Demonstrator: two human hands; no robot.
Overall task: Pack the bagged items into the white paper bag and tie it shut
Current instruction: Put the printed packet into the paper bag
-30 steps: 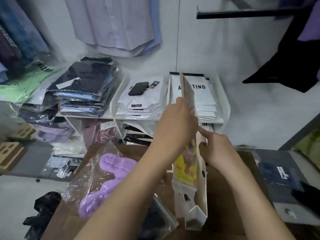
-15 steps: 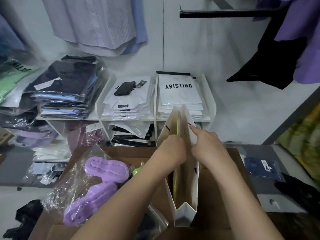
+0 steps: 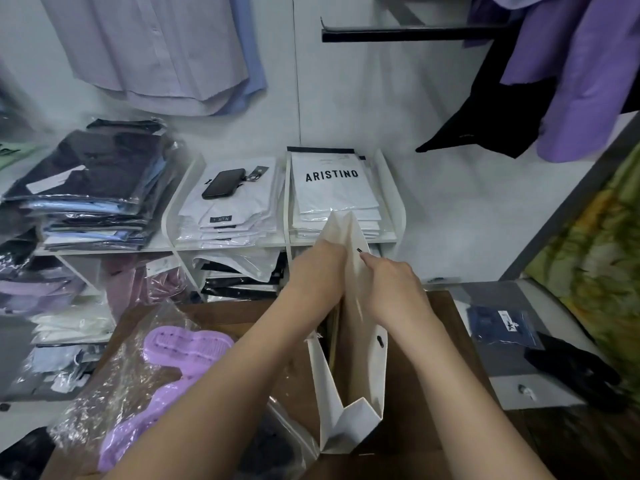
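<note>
The white paper bag (image 3: 362, 386) stands upright on the brown table (image 3: 433, 327), its mouth facing away from me. My left hand (image 3: 317, 271) is at the bag's mouth, curled, with its fingertips hidden inside. A yellowish packet edge (image 3: 333, 329) shows inside the bag below that hand. My right hand (image 3: 391, 289) grips the bag's right wall near the top, index finger stretched toward a black slot. A clear plastic bag with purple slippers (image 3: 180, 372) lies on the table to the left.
Another clear bag with dark contents (image 3: 273, 445) lies by the paper bag's base. White shelves (image 3: 388, 237) behind hold stacked bagged shirts and a black phone (image 3: 223, 183). A blue packet (image 3: 502, 327) and dark cloth (image 3: 571, 372) lie to the right. Shirts hang above.
The yellow packet that stood high in my left hand has gone down into the bag. My left hand has followed it to the mouth; my right hand stays on the wall.
</note>
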